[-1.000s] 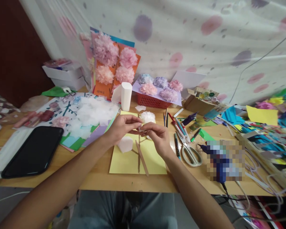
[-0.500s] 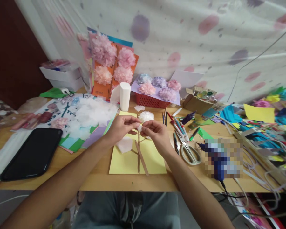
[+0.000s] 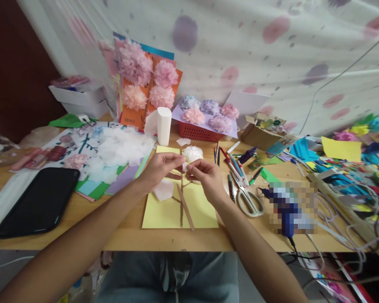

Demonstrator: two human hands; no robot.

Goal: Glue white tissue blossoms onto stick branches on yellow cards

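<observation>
Over a yellow sheet (image 3: 202,210), my left hand (image 3: 166,168) and my right hand (image 3: 205,174) meet fingertip to fingertip. Both pinch a small piece of white tissue paper (image 3: 185,166). Just behind the fingers a fluffy white tissue flower (image 3: 192,153) sits at the top of the sheet. A drawn brown stem with branches runs down the sheet. A loose brown paper strip (image 3: 186,208) lies slantwise across it. Left of the stem rests a flat white tissue piece (image 3: 163,190), close under my left hand.
Scissors (image 3: 250,202), pens and a blue glue gun (image 3: 286,210) with its cord lie to the right. A black tray (image 3: 39,202) and a heap of white tissue (image 3: 123,145) are at left. Behind stand a white bottle (image 3: 164,126) and a red basket (image 3: 198,131).
My hands stay together, pinching the white tissue, with only slight finger movement. The whole view has shifted a little.
</observation>
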